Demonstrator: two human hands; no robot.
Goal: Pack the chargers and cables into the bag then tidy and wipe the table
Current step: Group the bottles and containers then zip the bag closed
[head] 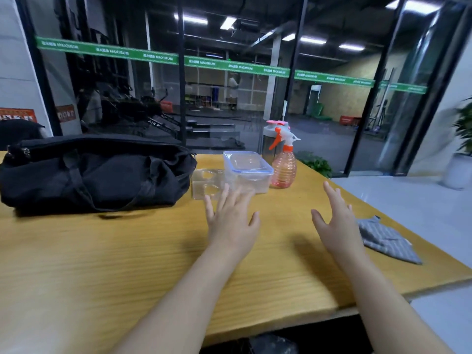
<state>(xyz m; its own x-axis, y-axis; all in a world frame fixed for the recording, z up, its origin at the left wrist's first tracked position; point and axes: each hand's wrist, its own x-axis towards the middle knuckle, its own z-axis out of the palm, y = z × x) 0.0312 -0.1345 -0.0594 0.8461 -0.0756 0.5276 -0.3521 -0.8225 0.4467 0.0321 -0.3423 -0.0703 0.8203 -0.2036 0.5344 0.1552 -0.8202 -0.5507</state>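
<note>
Head view. Two bare forearms come in from 6 o'clock over the wooden bench (102, 264). Left hand (231, 221) is at frame centre, palm down, fingers straight and spread, grip wide open with nothing in it; its fingertips reach the near edge of the clear boxes, contact can't be told. Right hand (337, 223) is at 3 o'clock from the left hand, palm turned inward, fingers straight, thumb out, grip open and holding nothing, above the bench.

Black bag (94, 172) lies on its side at 9 to 10 o'clock on the bench, zip along the top looks closed, straps drooping down the front. No chargers or cables visible on the bench.

Just at 3 o'clock of the bag: a small clear plastic tray (204, 182) with round cutouts, touching or just beside a clear lidded box (246, 169) with a blue-edged lid. At 3 o'clock from the box, just beside it, a pink spray bottle (284, 167) with orange-and-white trigger, upright. Behind it at 12 o'clock, a grey shaker bottle (268, 144) with a pink lid, upright.

Grey striped cloth (385, 238) lies crumpled near the bench's right edge, at 3 o'clock from the right hand, partly behind it.
</note>
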